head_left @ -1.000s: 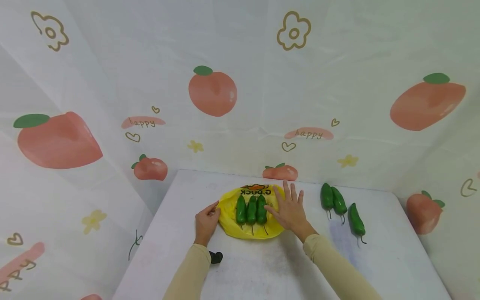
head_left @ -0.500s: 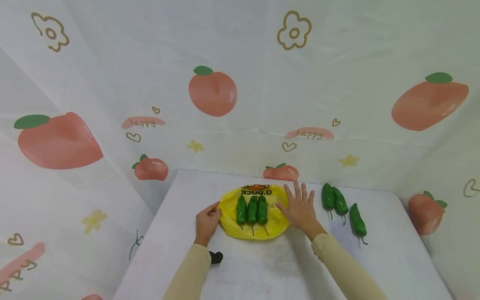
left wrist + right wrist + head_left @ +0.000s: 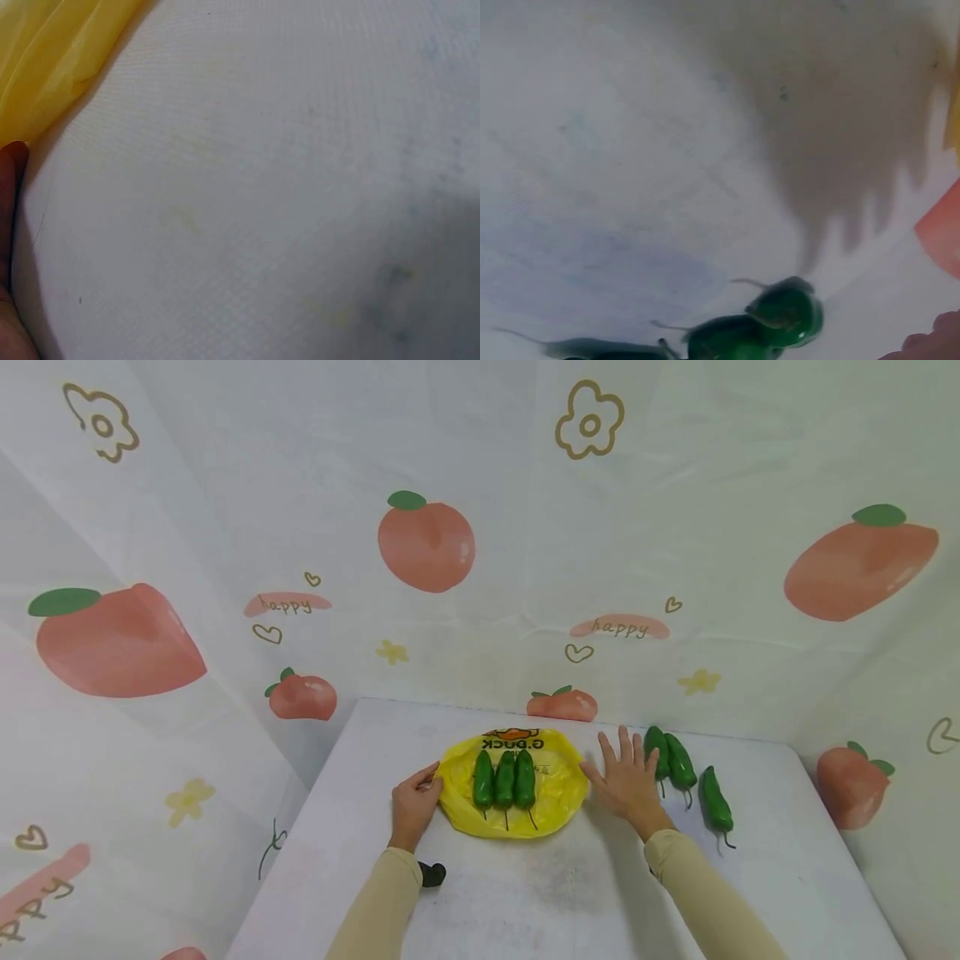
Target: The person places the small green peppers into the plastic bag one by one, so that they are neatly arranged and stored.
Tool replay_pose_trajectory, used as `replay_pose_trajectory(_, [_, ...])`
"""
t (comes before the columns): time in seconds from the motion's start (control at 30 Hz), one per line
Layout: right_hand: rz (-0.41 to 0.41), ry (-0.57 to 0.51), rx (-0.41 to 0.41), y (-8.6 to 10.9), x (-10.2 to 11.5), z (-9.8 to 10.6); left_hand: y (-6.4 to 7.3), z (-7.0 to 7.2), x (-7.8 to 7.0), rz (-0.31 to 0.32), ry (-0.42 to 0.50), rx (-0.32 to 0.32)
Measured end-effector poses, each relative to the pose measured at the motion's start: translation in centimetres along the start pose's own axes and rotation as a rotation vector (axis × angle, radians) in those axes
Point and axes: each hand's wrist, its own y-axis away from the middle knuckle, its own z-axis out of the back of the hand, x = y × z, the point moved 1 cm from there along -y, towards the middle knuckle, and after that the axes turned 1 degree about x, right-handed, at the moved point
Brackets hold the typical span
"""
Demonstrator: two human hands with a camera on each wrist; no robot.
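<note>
A yellow plastic bag [image 3: 455, 787] with mirrored "G.DUCK" lettering lies spread on the table. Three green peppers [image 3: 504, 781] rest side by side over its middle, stems toward me. My left hand [image 3: 412, 806] pinches the bag's left edge between thumb and fingers; the left wrist view catches just its fingertips beside the yellow film [image 3: 56, 56]. Just right of the bag, my right hand [image 3: 628, 785] hovers with fingers spread and nothing held. Its fingertips overlap the nearest of the loose green peppers [image 3: 680, 763] in the head view.
Another loose pepper [image 3: 715, 802] lies farther right. A dark, knobbly thing [image 3: 432, 875] shows from behind the left sleeve. White fabric [image 3: 480, 652] printed with peaches hangs around the back and sides of the white table [image 3: 525, 902].
My right hand has moved right, off the bag's right side and toward the loose peppers. The left hand and the three peppers on the bag have stayed in place.
</note>
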Motion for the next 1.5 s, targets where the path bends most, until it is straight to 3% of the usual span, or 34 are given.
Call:
replay_pose_trajectory(0.63, [-0.01, -0.008, 0.003, -1.3, -3.4, 2.7, -0.3, 0.3, -0.2, -0.019, -0.001, -0.024])
replay_pose_trajectory(0.9, [-0.054, -0.021, 0.026, -1.8, -4.3, 3.6, -0.3, 0.1, 0.0, -0.028, 0.032, -0.025])
replay_pose_trajectory(1.27, [-0.11, -0.05, 0.037, -2.0, -5.4, 3.2, -0.4, -0.2, -0.1, -0.019, 0.031, -0.022])
replay_pose_trajectory(1.5, [-0.182, -0.118, -0.016, -2.2, -5.9, 2.7, 0.0, 0.0, -0.1, -0.012, 0.033, -0.017])
